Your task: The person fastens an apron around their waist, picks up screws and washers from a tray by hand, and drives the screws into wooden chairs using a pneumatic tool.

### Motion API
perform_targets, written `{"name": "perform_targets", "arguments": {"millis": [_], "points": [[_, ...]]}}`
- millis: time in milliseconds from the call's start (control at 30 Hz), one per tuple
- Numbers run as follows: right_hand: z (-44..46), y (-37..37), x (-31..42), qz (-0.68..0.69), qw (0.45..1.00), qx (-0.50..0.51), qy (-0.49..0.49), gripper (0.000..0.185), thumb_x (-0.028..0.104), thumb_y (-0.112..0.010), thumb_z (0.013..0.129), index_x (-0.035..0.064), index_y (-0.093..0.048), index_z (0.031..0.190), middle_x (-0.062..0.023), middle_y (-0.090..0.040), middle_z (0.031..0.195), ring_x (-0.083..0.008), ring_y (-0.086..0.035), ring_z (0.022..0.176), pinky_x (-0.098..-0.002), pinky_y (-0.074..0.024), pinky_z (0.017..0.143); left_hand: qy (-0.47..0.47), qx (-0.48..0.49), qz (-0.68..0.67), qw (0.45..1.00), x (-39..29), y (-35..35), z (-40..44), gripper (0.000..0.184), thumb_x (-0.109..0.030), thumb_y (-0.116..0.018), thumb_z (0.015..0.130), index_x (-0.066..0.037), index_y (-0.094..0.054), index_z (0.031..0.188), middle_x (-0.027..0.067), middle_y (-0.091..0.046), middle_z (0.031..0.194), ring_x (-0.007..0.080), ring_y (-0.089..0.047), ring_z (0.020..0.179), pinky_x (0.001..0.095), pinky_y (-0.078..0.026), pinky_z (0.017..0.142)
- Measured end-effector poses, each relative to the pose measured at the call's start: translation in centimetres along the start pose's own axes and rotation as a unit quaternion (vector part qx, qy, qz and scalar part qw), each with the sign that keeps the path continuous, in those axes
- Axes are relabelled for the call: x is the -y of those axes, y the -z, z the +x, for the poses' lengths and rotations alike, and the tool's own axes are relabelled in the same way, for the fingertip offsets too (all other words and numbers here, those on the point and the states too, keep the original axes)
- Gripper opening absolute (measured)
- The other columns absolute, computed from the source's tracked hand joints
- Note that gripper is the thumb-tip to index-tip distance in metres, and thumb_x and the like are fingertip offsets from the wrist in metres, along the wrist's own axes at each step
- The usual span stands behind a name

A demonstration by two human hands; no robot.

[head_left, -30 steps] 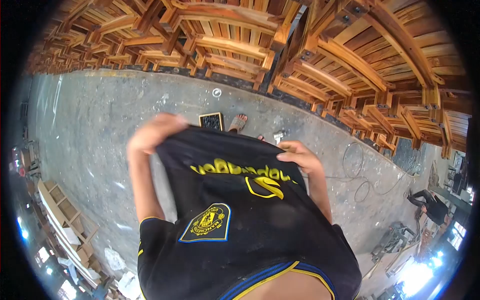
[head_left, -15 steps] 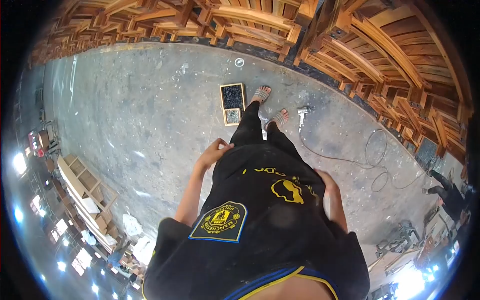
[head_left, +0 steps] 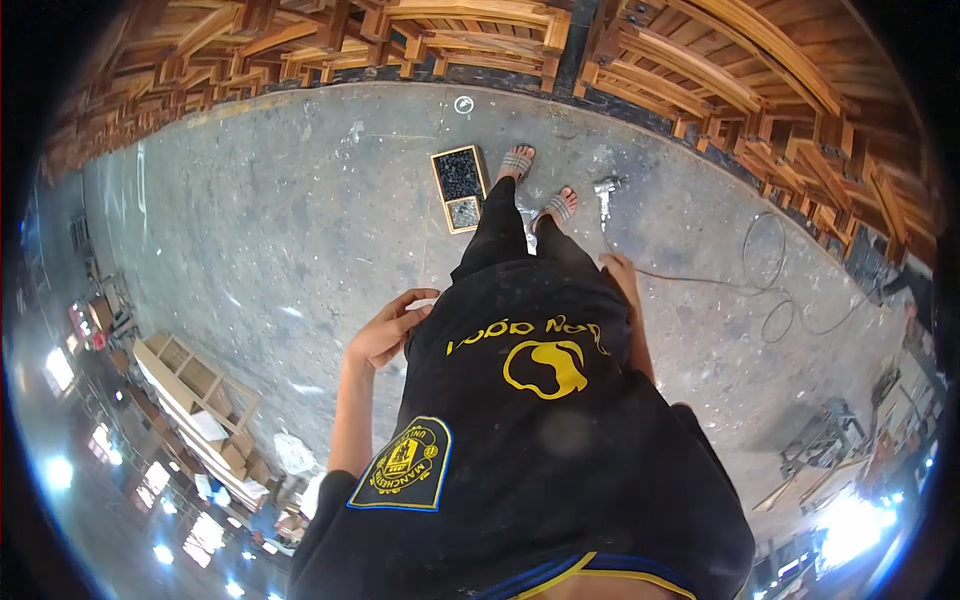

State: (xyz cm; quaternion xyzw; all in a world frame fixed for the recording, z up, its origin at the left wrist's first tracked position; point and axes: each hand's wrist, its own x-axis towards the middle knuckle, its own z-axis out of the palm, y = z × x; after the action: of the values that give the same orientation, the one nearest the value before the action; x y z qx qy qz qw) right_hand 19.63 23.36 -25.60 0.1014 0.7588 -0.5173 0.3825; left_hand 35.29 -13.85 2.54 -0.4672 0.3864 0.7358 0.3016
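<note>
My left hand (head_left: 385, 330) is beside the lower left side of my black shirt (head_left: 540, 450), thumb and fingers apart, with nothing seen between them. Its fingertips are close to the cloth. On the other side, my right hand (head_left: 620, 275) is by the shirt's lower edge; its fingers show only in part, and whether they grip the cloth is unclear. The shirt hangs down over black trousers, with yellow print and a crest on the chest.
A wooden tray (head_left: 436, 177) of small dark pieces, with a lighter-filled compartment, is left of my sandaled feet (head_left: 517, 162). A metallic tool (head_left: 605, 192) with a hose (head_left: 700, 282) lies right. Wooden furniture (head_left: 480, 45) lines the far side. A person (head_left: 912, 285) is at the right edge.
The shirt front, stretched up and outward between both hands earlier, has dropped against my body. Both hands came down to its sides, and the left has moved slightly away from the cloth.
</note>
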Motion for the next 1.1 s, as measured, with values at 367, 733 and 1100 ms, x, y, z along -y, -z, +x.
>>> {"name": "perform_targets", "arguments": {"millis": [367,733,1100], "points": [[1.7,5.0,-1.7,0.114,0.966,-0.111,-0.203,0.019,0.027,-0.062,0.08,0.0103,-0.062,0.089,0.0003,-0.053,0.062,-0.011,-0.048,0.043,-0.0266,-0.0386,0.041,0.002,0.047,-0.25,0.967,6.9,4.1,1.4,0.039,-0.03,-0.053,0.094,-0.003,-0.051,0.121,0.0135,-0.067,0.094,0.0171,-0.066,0.077,0.0277,-0.055,0.069],[-4.4,0.8,-3.8,0.179,0.929,-0.187,-0.264,0.027,0.029,-0.062,0.076,0.0071,-0.063,0.093,-0.0035,-0.054,0.062,-0.014,-0.049,0.044,-0.0289,-0.0384,0.04,0.018,0.09,-0.062,0.994,-1.6,4.7,6.7,0.034,-0.027,-0.058,0.092,-0.001,-0.058,0.114,0.0061,-0.064,0.11,0.0143,-0.061,0.096,0.0271,-0.048,0.086],[-2.9,-0.6,-6.5,0.158,0.94,-0.094,-0.288,0.036,0.032,-0.063,0.077,0.0058,-0.061,0.102,-0.0058,-0.058,0.07,-0.016,-0.055,0.053,-0.0316,-0.0468,0.046,0.104,0.028,-0.062,0.992,-2.4,9.9,10.7,0.021,-0.019,-0.05,0.094,-0.002,-0.059,0.102,0.0059,-0.066,0.088,0.0165,-0.064,0.083,0.0257,-0.05,0.077]]}}
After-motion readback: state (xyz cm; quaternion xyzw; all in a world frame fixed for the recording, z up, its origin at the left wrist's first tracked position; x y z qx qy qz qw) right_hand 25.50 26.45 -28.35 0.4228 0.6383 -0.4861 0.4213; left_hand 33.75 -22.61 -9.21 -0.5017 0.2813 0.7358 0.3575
